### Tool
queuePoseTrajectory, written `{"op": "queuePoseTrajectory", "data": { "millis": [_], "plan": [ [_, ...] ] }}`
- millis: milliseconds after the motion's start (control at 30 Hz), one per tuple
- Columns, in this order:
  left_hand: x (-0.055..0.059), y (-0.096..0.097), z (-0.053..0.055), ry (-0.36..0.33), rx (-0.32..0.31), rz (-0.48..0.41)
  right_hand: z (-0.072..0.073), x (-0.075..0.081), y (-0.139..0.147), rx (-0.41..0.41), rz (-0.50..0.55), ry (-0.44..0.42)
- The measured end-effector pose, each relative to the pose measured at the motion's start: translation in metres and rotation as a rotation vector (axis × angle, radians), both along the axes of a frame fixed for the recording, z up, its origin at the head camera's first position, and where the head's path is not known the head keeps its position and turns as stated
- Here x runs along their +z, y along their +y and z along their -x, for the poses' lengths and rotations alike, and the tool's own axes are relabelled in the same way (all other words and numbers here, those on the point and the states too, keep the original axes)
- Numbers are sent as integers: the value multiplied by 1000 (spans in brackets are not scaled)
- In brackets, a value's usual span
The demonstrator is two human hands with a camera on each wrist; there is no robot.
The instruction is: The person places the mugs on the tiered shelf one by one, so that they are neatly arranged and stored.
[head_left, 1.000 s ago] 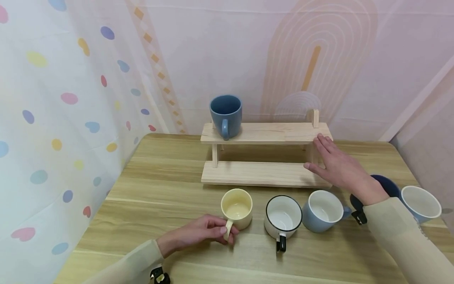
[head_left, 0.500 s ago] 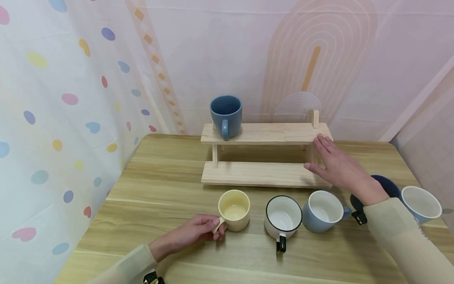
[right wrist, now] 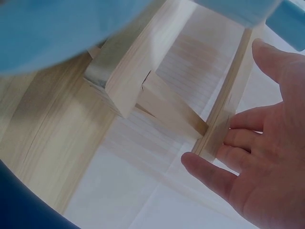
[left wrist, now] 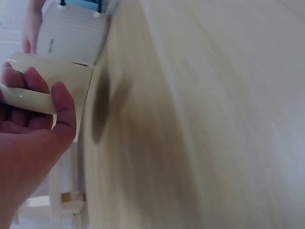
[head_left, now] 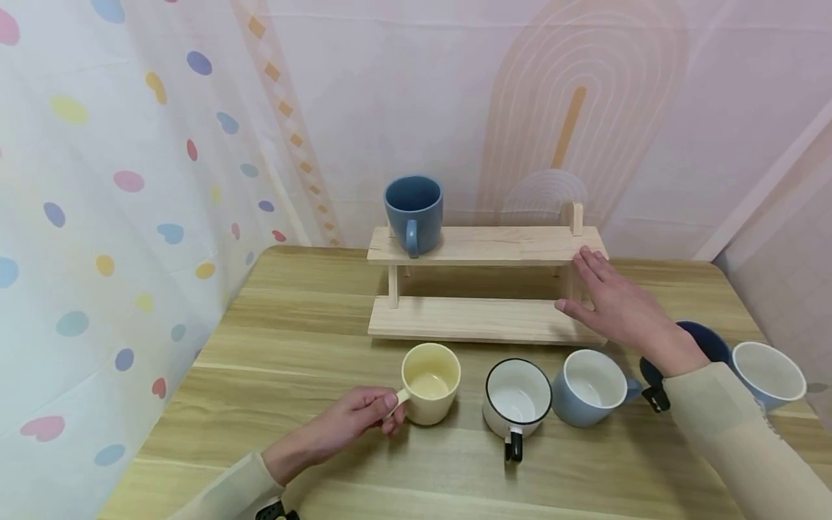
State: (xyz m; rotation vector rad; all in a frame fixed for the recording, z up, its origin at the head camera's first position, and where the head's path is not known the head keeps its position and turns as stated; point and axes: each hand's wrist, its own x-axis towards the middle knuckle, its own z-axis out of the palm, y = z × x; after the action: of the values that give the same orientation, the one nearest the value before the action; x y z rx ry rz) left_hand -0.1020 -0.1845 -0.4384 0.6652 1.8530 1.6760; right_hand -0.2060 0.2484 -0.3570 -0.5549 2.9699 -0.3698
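Partly out of sight: dark blue mug (head_left: pixel 710 345) behind the right wrist, only rim and interior showing well. White-lined mug (head_left: pixel 769 372) beyond it, lower body covered by the sleeve (head_left: pixel 721 415). Black wrist strap (head_left: pixel 276 512) on the left arm cut by the lower edge. Right wrist view crowded by a large pale blue shape (right wrist: pixel 66 33), blurred and cropped. Left wrist view soft throughout.

Writing: small dark lettering on the side of the white mug (head_left: pixel 517 393), turned sideways, too blurred to read.

Yellow mug (head_left: pixel 430 386): pale, glossy inside, plain, straight-walled, mouth upward. Located in front of the wooden shelf (head_left: pixel 494 245), left of the white mug and apart from it. Whether its base touches the bench (head_left: pixel 312 325) cannot be told. Left hand (head_left: pixel 359 420) pinches its handle (head_left: pixel 399 402), thumb uppermost.

Right hand (head_left: pixel 614 307) grasps nothing; fingers extended, fingertips at the right end of the upper board. Blue mug (head_left: pixel 416 217) upright on that board's left end. Light blue mug (head_left: pixel 585 390) just right of the white one.
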Motion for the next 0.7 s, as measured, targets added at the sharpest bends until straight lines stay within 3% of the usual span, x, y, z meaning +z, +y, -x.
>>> {"op": "queuePoseTrajectory", "data": {
  "millis": [300, 700],
  "plan": [
    [23, 19, 3, 50, 78, -76, 0, 1, -2, -9, -5, 6],
    [59, 59, 15, 96, 213, -181, -1, -1, -2, -18, 4, 7]
  ]
}}
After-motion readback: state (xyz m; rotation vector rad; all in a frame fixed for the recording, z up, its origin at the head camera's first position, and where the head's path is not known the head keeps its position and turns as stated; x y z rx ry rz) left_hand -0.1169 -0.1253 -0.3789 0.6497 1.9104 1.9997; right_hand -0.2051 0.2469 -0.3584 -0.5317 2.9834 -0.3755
